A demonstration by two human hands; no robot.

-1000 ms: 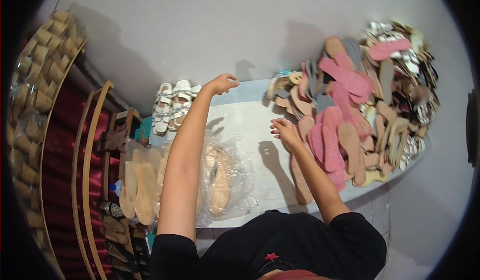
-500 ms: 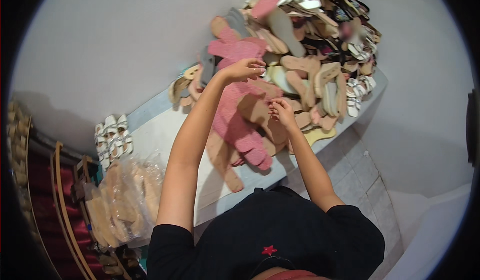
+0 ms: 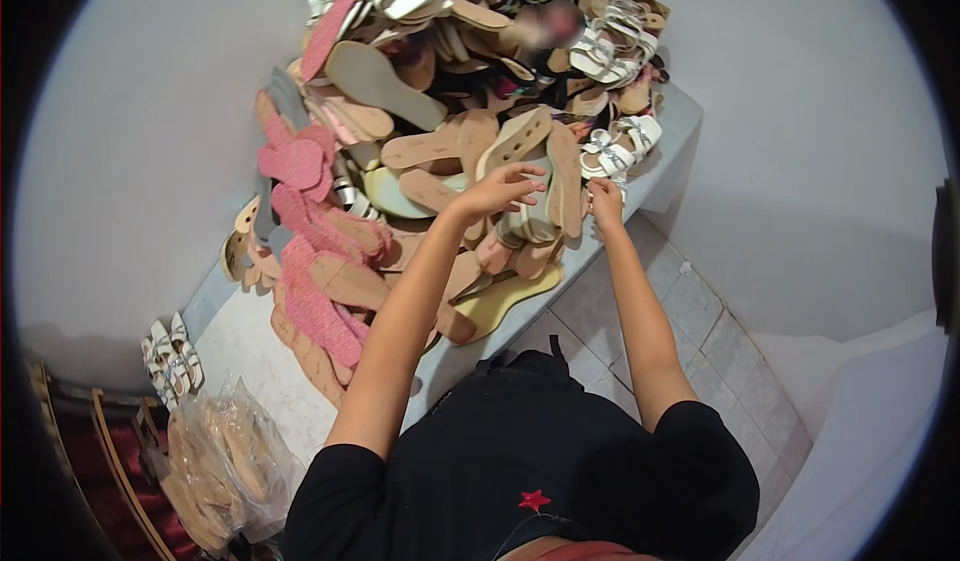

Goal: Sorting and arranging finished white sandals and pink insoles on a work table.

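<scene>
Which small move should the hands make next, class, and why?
Perhaps the right hand should grasp the nearest white sandals: its fingertips are right beside them at the table's edge, though contact is hard to tell. The left hand is open over the soles, farther from them.

A plain black shirt (image 3: 470, 461) is worn, its cloth loosely draped over the torso and lightly creased. The upper arms are covered by a short left sleeve (image 3: 340, 481) and a short right sleeve (image 3: 702, 451), both cut wide and black like the rest. The front is marked by a small, glossy red star (image 3: 534, 501) with five points. Beside it a thin dark cord (image 3: 508, 538) is seen, and the lower edge is crossed by a reddish band (image 3: 585, 551). At the far edge of the clothing, a narrow black strap end (image 3: 556, 347) is shown sticking out. The left fingers (image 3: 520, 171) and right fingers (image 3: 598, 189) are left bare.
</scene>
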